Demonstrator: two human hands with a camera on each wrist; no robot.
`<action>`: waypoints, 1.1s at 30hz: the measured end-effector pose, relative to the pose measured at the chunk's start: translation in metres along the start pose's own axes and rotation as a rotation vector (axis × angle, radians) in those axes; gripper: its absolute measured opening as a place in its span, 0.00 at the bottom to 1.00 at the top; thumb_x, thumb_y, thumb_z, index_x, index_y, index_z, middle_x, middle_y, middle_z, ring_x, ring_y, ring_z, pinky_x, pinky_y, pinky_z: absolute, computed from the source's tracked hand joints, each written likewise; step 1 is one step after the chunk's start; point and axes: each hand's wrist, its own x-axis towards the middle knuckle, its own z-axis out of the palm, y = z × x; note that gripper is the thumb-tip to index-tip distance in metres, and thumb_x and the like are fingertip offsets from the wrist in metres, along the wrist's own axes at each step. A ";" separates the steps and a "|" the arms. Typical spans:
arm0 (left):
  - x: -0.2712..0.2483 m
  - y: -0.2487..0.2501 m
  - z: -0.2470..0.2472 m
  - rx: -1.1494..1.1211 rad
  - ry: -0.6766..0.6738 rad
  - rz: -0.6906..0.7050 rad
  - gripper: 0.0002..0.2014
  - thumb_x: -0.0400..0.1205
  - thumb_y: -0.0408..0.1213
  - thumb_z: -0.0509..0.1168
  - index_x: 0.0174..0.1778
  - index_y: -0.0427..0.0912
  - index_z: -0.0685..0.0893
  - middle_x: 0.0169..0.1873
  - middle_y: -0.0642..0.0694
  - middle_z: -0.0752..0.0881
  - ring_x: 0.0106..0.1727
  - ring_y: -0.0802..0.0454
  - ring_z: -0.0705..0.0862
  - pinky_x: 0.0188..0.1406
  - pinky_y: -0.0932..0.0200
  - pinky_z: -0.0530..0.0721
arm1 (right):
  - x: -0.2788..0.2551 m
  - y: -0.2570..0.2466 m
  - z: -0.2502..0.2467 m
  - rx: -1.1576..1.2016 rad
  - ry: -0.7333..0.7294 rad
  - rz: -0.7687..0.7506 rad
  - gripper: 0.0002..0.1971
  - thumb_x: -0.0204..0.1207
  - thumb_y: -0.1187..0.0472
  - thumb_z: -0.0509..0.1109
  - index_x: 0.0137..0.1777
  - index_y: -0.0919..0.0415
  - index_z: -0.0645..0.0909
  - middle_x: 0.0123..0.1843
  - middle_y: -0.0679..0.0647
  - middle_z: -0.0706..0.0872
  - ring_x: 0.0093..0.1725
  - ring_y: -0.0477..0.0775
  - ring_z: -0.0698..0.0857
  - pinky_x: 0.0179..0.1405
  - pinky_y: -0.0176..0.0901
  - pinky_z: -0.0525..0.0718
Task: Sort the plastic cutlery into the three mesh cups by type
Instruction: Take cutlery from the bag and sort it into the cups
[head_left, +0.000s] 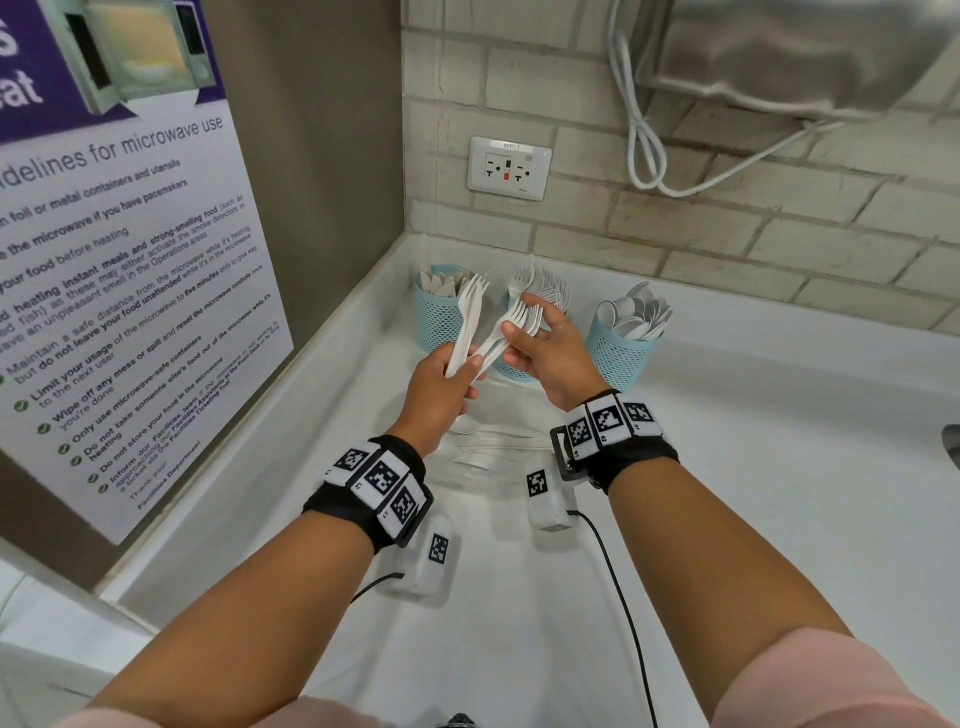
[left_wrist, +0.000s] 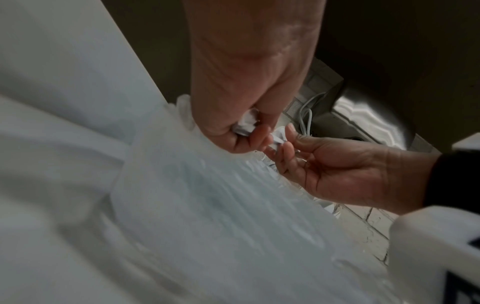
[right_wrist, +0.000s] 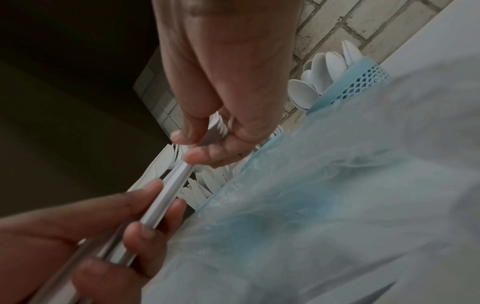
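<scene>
Three teal mesh cups stand at the back of the white counter: the left cup (head_left: 439, 317) holds knives, the middle cup (head_left: 519, 370) holds forks and is partly hidden by my hands, the right cup (head_left: 621, 353) holds spoons (right_wrist: 324, 70). My left hand (head_left: 462, 371) grips a bunch of white forks (head_left: 470, 312) by the handles. Some of these forks (head_left: 519, 317) fan out to the right, and my right hand (head_left: 519, 332) pinches them near the heads, just in front of the middle cup. In the right wrist view the fingers (right_wrist: 207, 152) close on the fork necks (right_wrist: 213, 131).
More pale cutlery (head_left: 483, 452) lies loose on the counter (head_left: 727, 467) under my wrists. A microwave poster (head_left: 119, 260) covers the left wall. The brick back wall carries an outlet (head_left: 509, 169) and a looped white cable (head_left: 644, 145) beneath a steel appliance (head_left: 805, 52).
</scene>
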 end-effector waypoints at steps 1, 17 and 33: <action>0.000 -0.001 0.000 0.009 0.008 0.008 0.07 0.84 0.38 0.61 0.56 0.45 0.81 0.39 0.48 0.83 0.32 0.57 0.78 0.28 0.67 0.77 | 0.000 0.001 0.001 -0.011 0.008 0.001 0.23 0.76 0.70 0.70 0.70 0.57 0.72 0.42 0.55 0.84 0.34 0.46 0.84 0.39 0.36 0.87; -0.002 0.003 -0.002 -0.070 -0.072 -0.082 0.14 0.86 0.44 0.57 0.60 0.42 0.83 0.40 0.50 0.84 0.34 0.58 0.81 0.27 0.70 0.79 | 0.007 0.002 0.001 -0.122 0.104 0.068 0.13 0.81 0.72 0.57 0.61 0.56 0.68 0.42 0.56 0.82 0.35 0.51 0.82 0.33 0.36 0.85; -0.010 0.010 -0.004 0.021 -0.339 -0.168 0.20 0.88 0.53 0.45 0.59 0.48 0.79 0.39 0.45 0.90 0.19 0.56 0.75 0.17 0.67 0.65 | 0.004 -0.001 -0.007 -0.025 -0.016 0.087 0.04 0.81 0.63 0.66 0.53 0.56 0.77 0.43 0.50 0.85 0.41 0.46 0.84 0.38 0.35 0.82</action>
